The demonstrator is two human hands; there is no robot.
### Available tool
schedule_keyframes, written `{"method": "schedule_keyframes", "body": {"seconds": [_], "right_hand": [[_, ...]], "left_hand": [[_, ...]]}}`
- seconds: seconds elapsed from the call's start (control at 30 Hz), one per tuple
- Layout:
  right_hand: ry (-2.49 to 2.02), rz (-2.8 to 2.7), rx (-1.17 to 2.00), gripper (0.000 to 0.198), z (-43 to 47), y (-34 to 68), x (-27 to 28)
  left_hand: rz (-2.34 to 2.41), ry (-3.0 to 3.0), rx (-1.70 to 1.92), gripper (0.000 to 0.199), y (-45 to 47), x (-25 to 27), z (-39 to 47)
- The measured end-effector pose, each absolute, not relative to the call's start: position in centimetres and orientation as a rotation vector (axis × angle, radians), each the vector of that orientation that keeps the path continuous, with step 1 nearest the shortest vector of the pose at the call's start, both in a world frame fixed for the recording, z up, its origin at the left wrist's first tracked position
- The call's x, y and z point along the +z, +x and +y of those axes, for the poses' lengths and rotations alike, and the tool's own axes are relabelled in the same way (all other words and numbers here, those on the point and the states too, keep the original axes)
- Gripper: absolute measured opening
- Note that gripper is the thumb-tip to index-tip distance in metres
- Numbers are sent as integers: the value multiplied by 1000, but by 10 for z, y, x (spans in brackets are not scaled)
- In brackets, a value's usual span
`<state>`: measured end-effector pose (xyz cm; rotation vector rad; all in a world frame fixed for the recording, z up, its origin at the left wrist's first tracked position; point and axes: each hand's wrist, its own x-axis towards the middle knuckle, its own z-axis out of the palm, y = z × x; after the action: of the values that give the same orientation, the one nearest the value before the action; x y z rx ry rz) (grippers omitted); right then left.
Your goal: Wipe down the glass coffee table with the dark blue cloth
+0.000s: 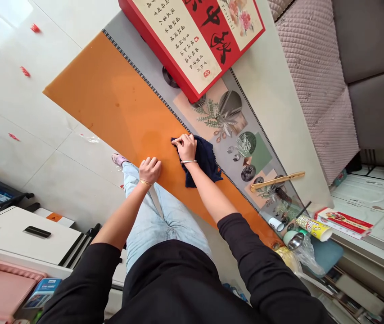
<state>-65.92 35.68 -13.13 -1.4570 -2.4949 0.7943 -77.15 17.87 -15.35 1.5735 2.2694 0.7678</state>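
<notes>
A dark navy cloth [204, 157] lies bunched on the orange tabletop [124, 103], its right part overlapping the patterned table runner [223, 117]. My right hand [187, 147] is on the cloth, its fingers closed on the cloth's upper left corner. A bracelet circles that wrist. To the left, at the table's near edge, my left hand [150, 170] rests with its fingers curled under. Whether anything is inside those curled fingers is hidden.
A large red and cream gift box [192, 40] stands at the table's far end. A wooden back scratcher [277, 181], a white cup [276, 224], a metal-lined bowl [293, 240] and a yellow popcorn tub [314, 228] are at the right. A sofa [316, 81] stands beyond.
</notes>
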Motion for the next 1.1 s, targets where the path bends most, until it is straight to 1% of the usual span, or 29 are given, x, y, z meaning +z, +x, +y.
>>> {"method": "schedule_keyframes", "body": {"seconds": [0.07,0.23,0.47,0.7,0.87,0.97,1.1], "right_hand": [[-1430,-2525,812,28,354,-657,-129],[-1336,-2681,949,29,305,-604,-116],[-1330,-2607,877,28,343,-650,-134],[-1337,-2656,927,32,304,-605,-122],[-1467,-2495,784,25,359,-664,-140],[-1468,-2447,769,25,376,-683,-141],[-1368,-2507,773,23,333,-620,-120]], "left_hand": [[2264,1577,765,31,-772,-153,179],[2261,1556,770,33,-771,-156,178],[2249,1528,805,34,-772,-154,179],[2263,1622,782,31,-772,-154,179],[2288,1684,743,29,-772,-155,178],[2293,1683,755,28,-773,-155,179],[2306,1729,789,27,-773,-155,179]]}}
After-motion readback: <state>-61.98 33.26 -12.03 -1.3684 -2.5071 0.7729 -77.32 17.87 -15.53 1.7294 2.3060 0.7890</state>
